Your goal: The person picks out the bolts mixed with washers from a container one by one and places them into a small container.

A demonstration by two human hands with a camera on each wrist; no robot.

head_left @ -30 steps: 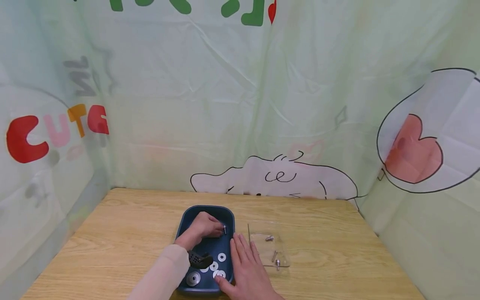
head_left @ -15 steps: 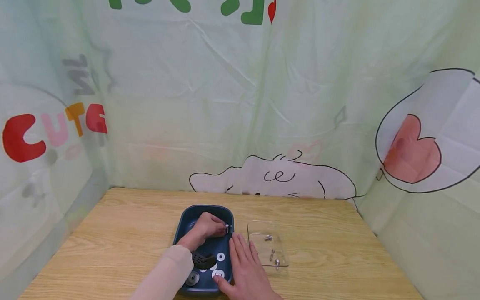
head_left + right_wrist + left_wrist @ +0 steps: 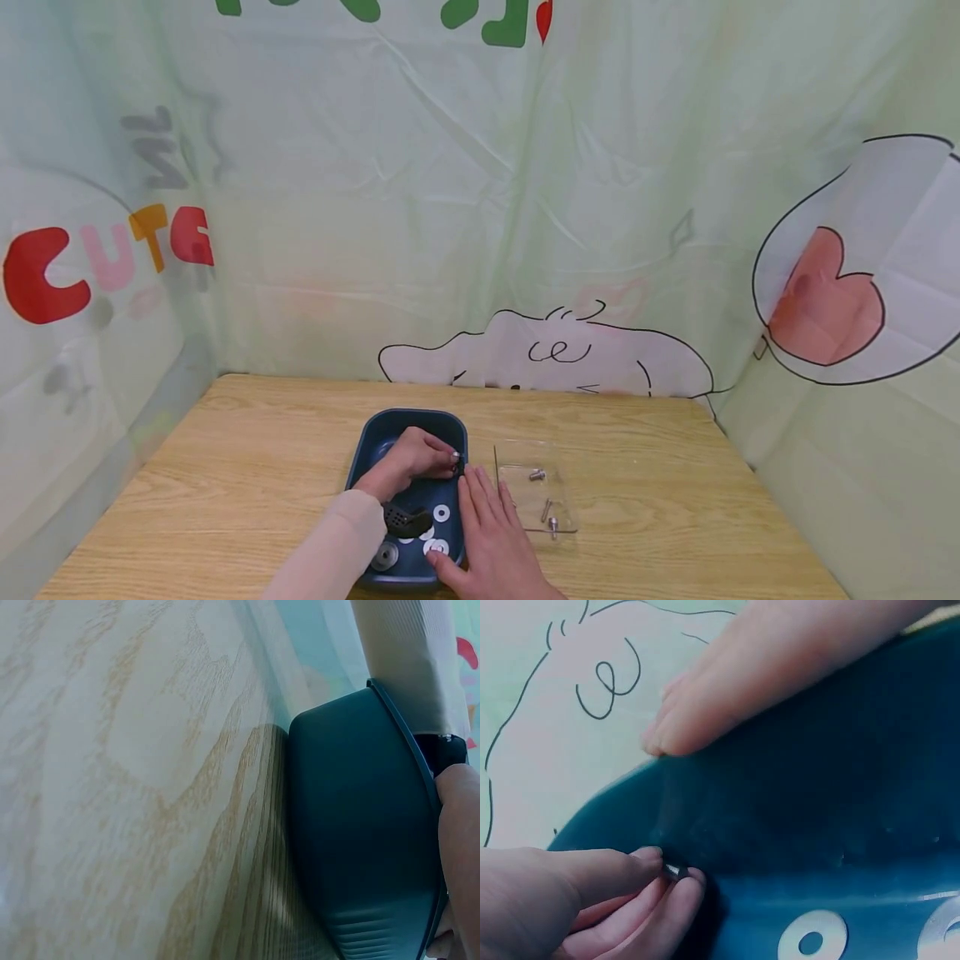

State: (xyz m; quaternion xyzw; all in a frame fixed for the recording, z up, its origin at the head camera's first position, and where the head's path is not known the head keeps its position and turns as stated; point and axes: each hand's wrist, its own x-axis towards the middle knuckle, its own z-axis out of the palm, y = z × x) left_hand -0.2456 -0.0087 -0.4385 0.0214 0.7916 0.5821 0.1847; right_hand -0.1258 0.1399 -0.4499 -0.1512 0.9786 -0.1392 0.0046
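A deep dark-blue plastic tray (image 3: 375,440) stands on the table. Inside it, near the far right wall, my left hand (image 3: 408,457) pinches a small metal screw (image 3: 455,457) between thumb and fingertips. In the left wrist view the screw (image 3: 675,871) shows only as a short shiny end; the fingers hide the rest. My right hand (image 3: 497,542) rests along the tray's right rim with straight fingers, the thumb reaching over the near part. In the right wrist view this hand (image 3: 459,825) lies at the rim, beside the tray's outer wall (image 3: 360,825).
Several flat washers (image 3: 442,513) and a larger round metal disc (image 3: 386,556) lie in the tray's near half. Right of the tray is a clear plastic box (image 3: 525,492) with several screws (image 3: 537,475) at it. A printed curtain (image 3: 450,208) hangs behind the wooden table (image 3: 660,492).
My left hand has shifted slightly right with the screw, closer to the tray's right wall. The right hand has stayed at the rim.
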